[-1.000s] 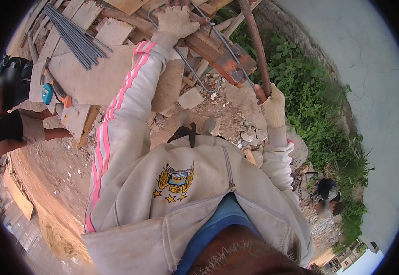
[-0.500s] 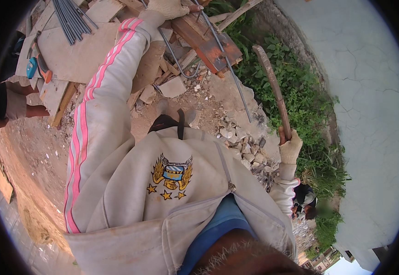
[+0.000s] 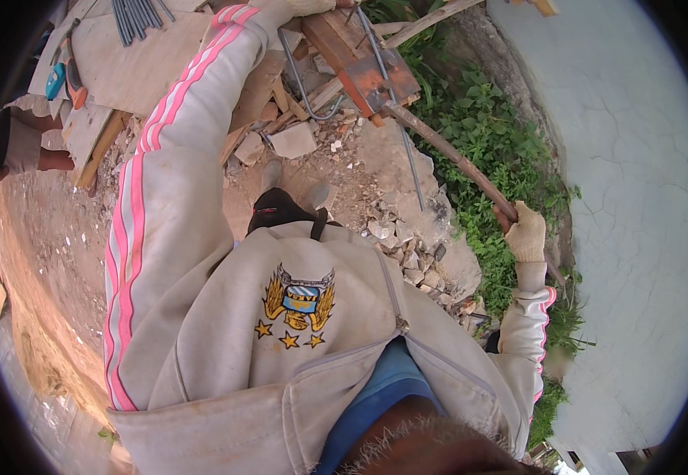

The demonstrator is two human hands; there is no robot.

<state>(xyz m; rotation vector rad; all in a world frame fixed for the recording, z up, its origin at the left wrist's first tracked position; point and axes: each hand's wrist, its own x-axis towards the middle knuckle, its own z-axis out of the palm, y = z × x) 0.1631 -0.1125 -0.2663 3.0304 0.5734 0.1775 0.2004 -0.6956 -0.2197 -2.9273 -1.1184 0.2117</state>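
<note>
My right hand [image 3: 524, 232], in a cream glove with bare fingertips, is closed around a long rusty metal bar [image 3: 451, 154]. The bar slants up and left, its far end by the thin steel rod [image 3: 409, 150] at the edge of a rusty metal plate [image 3: 375, 77]. That plate sits on a thick wooden beam [image 3: 332, 41]. My left hand [image 3: 308, 6], also gloved, is closed at the beam's far end on the steel rod; the upper edge cuts off part of it. Left of the beam hangs a rod bent into a hook [image 3: 312, 111].
On plywood boards [image 3: 122, 79] at left lie several cut steel rods [image 3: 134, 17], an orange-handled tool [image 3: 75, 83] and a teal tape measure [image 3: 55, 81]. Another person's legs [image 3: 35, 146] show beyond. Broken rubble [image 3: 407, 245], green plants [image 3: 478, 119] and a pale wall [image 3: 629, 158] lie right.
My right hand has moved right, and the bar has swung down leftward from steep to slanting, bringing its far end to the rod by the plate. My left hand stays at the beam; the view has shifted slightly.
</note>
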